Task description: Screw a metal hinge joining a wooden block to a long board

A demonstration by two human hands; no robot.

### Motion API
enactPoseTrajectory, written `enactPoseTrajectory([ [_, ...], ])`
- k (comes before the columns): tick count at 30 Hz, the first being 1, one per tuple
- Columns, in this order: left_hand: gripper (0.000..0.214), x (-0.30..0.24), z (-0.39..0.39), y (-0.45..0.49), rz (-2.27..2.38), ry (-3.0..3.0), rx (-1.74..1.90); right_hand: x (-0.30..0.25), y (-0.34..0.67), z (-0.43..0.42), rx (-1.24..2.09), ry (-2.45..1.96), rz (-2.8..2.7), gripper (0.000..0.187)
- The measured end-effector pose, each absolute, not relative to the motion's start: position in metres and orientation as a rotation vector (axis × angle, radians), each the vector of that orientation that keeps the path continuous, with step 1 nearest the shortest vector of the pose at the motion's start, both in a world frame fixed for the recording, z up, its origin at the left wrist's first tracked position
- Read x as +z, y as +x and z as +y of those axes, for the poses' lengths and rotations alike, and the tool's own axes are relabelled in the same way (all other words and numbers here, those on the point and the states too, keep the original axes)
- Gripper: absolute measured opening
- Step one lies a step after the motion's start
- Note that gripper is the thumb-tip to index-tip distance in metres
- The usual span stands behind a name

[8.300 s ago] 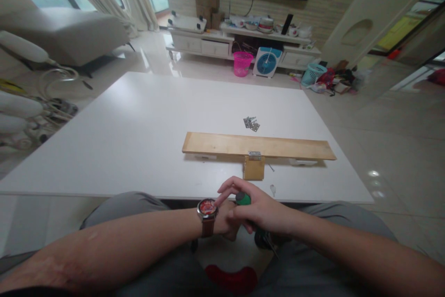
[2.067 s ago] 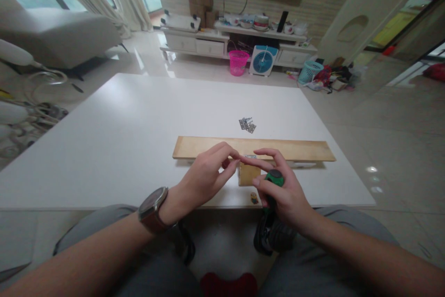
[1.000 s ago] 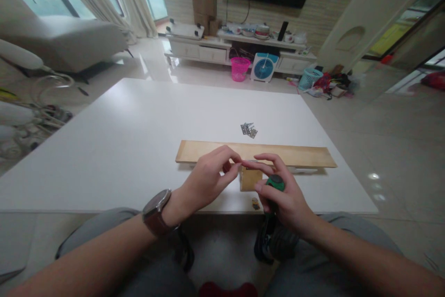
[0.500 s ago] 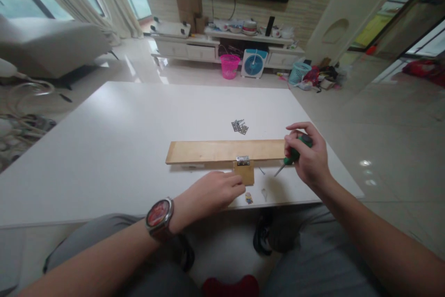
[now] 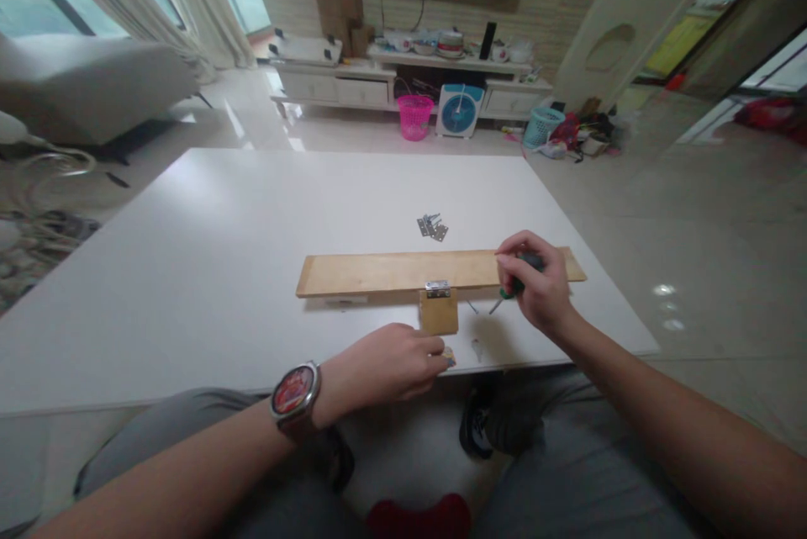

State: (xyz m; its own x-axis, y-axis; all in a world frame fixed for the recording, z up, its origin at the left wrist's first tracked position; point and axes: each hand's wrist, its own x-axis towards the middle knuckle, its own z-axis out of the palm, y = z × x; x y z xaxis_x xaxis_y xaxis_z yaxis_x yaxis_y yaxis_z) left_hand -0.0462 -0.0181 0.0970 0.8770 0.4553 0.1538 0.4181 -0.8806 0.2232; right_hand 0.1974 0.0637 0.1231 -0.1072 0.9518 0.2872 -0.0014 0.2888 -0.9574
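Left hand (image 5: 394, 362) shifted to cartoon figure (image 5: 450, 357), partly hiding it; screwdriver (image 5: 512, 288) half-covered

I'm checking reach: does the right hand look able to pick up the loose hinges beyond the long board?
Probably not: the right hand is wrapped around a screwdriver, though the loose hinges lie in the open.

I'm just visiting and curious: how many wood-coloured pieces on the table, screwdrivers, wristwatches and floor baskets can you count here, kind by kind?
Wood-coloured pieces: 2 (long board, small block)
Screwdrivers: 1 (green-and-black screwdriver, in the right hand)
Wristwatches: 1 (round watch)
Baskets: 2 (pink basket, light-blue basket)
Total: 6
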Motion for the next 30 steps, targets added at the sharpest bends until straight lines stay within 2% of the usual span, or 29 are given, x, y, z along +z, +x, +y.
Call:
enactPoseTrajectory([
  [7,0.012,0.102,-0.019,-0.049,0.629,2.839,0.296,0.120,0.185,0.069,1.087,-0.957,-1.403,0.013],
  [16,0.007,0.109,-0.020,-0.050,0.697,2.744,0.278,0.111,0.179,0.074,1.147,-0.997,-1.382,0.019],
  [30,0.010,0.103,-0.017,-0.055,0.853,2.677,0.264,0.127,0.180,0.070,1.109,-0.980,-1.341,0.017],
])
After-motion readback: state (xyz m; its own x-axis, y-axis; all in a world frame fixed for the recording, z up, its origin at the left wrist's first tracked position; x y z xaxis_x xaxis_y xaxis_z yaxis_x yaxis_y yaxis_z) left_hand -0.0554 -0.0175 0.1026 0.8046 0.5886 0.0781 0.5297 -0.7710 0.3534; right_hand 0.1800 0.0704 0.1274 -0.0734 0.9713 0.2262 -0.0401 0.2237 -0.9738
